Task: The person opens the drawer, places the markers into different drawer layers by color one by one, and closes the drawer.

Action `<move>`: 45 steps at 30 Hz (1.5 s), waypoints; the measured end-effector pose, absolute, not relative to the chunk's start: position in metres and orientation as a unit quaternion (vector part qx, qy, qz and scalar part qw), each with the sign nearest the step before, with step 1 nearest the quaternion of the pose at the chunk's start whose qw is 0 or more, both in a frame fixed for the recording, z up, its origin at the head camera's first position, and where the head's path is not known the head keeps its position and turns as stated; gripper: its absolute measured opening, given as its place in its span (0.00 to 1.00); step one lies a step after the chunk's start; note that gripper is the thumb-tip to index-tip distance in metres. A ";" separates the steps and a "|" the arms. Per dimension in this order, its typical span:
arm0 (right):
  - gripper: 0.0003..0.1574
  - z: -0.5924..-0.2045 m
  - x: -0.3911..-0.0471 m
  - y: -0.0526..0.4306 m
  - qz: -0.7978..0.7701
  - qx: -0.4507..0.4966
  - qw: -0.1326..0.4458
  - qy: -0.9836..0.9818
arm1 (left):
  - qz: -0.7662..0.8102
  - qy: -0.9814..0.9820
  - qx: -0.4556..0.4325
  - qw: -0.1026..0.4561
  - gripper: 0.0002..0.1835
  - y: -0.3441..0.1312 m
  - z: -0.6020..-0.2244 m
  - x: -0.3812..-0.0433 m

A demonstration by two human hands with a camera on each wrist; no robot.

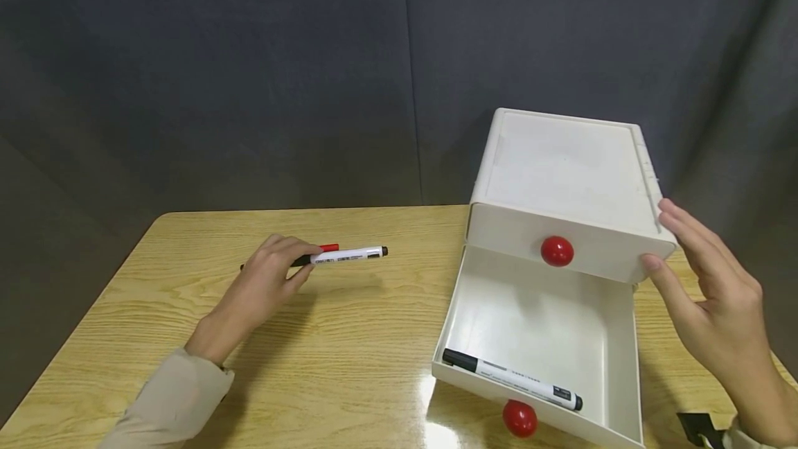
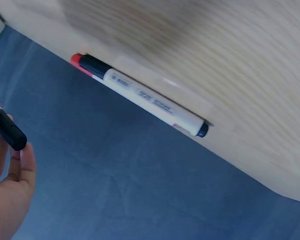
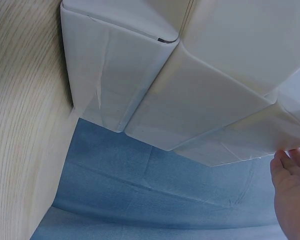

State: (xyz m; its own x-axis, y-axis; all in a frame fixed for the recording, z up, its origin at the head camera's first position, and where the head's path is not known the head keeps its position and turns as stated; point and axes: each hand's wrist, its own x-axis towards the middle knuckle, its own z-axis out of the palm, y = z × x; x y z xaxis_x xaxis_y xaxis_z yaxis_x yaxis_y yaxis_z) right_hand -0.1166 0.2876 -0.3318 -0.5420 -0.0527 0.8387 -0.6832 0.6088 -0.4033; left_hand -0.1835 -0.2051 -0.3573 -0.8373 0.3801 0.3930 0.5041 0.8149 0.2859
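Observation:
My left hand (image 1: 268, 272) pinches a white marker with a black cap (image 1: 349, 255) above the table. In the left wrist view, another black-capped marker (image 2: 152, 102) lies on the table, beside a red-capped marker (image 2: 76, 60) mostly hidden behind it. My right hand (image 1: 717, 296) touches the upper right front corner of a white drawer unit (image 1: 567, 165), thumb at the front and fingers along the side. Below its closed top drawer, a lower drawer (image 1: 542, 296) is pulled out. A black-capped marker (image 1: 517, 380) lies inside, along the drawer's front wall.
Red round knobs sit on the top drawer (image 1: 557, 251) and the pulled-out drawer (image 1: 520, 418). The wooden table (image 1: 355, 352) ends at a dark curtain (image 1: 280, 89) behind. Stacked white tiers (image 3: 190, 105) of the unit fill much of the right wrist view.

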 end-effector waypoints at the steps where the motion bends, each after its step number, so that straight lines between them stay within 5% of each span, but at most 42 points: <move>1: 0.34 -0.332 -0.117 0.288 0.378 0.233 0.419 -0.792 | -0.195 -0.938 -0.236 0.163 0.14 -0.204 -0.357 -0.183; 19: 0.34 -0.331 -0.116 0.287 0.381 0.243 0.424 -0.785 | -0.195 -0.888 -0.337 0.245 0.15 -0.177 -0.337 -0.168; 45: 0.34 -0.331 -0.117 0.286 0.381 0.239 0.424 -0.786 | -0.214 -0.845 -0.408 0.270 0.15 -0.138 -0.312 -0.148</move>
